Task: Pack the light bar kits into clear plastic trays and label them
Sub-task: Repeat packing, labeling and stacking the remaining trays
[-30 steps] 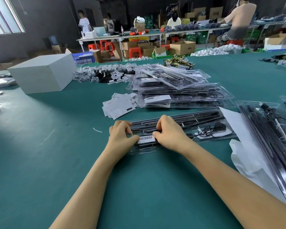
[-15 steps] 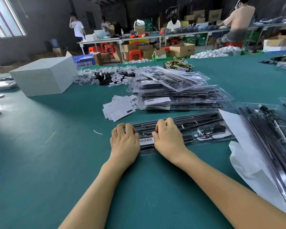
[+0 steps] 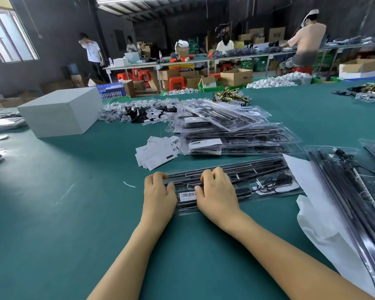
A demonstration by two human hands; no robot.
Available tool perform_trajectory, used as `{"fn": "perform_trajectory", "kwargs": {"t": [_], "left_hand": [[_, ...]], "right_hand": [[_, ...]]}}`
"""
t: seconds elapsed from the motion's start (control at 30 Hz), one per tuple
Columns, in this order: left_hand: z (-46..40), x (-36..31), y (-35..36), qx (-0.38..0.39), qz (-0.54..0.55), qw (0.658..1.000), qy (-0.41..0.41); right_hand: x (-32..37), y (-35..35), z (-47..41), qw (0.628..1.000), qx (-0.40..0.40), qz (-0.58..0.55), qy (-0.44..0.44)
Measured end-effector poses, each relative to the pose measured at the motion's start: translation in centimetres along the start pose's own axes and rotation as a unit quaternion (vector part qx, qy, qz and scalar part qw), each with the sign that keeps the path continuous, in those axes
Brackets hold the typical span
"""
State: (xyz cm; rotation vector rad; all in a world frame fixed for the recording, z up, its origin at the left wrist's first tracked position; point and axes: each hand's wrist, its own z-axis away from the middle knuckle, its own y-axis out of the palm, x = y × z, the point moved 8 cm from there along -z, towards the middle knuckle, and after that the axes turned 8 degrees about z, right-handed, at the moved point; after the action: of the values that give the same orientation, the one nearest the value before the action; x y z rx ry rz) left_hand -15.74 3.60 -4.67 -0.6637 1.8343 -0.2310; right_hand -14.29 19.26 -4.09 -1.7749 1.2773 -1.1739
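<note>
Since a second ago both hands have flattened out: then the fingers pinched at the barcode label, now the left hand [image 3: 159, 192] and right hand [image 3: 215, 192] lie palm-down on the clear tray [image 3: 266, 180], one on each side of the barcode label [image 3: 188, 194], which shows fully between them. The left grip is released, its fingers bent only a little at the tray's left end, pressing on it and closing on nothing. The right grip is likewise released, its fingertips resting on the dark bars in the tray's far half. The camera has also tipped upward, so more of the far room shows.

The clear tray lies on the green table [image 3: 52, 213], straight before the person, its long side running left to right. Inside it, long black light bars [image 3: 258, 166] sit in the far slots, and right of the right hand a coiled black cable [image 3: 275, 182] rests on a white patch. The barcode label is stuck on the near left part of the tray.

Just beyond the tray stands a stack of packed trays [image 3: 236, 137], with a loose pile of white paper slips [image 3: 157, 153] to its left. Right of the tray a white sheet [image 3: 312, 213] lies under more trays of bars [image 3: 351, 202]. Far left of the tray sits a white box [image 3: 59, 111].
</note>
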Motion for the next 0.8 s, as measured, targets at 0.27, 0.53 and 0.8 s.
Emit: {"fn": "perform_trajectory", "kwargs": {"t": [0.27,0.53,0.8], "left_hand": [[-0.3,3.9,-1.5,-0.044,0.585,0.751,-0.303],[-0.7,3.7,-1.6,0.028,0.608,0.72,-0.333],[-0.3,3.6,-1.2,0.073,0.652,0.659,-0.368]], "right_hand": [[0.5,-0.9,0.5,0.996,0.014,-0.011,-0.091],[2.5,-0.8,1.5,0.977,0.044,0.114,-0.173],[3.6,-2.8,2.0,0.963,-0.063,0.158,-0.211]]}}
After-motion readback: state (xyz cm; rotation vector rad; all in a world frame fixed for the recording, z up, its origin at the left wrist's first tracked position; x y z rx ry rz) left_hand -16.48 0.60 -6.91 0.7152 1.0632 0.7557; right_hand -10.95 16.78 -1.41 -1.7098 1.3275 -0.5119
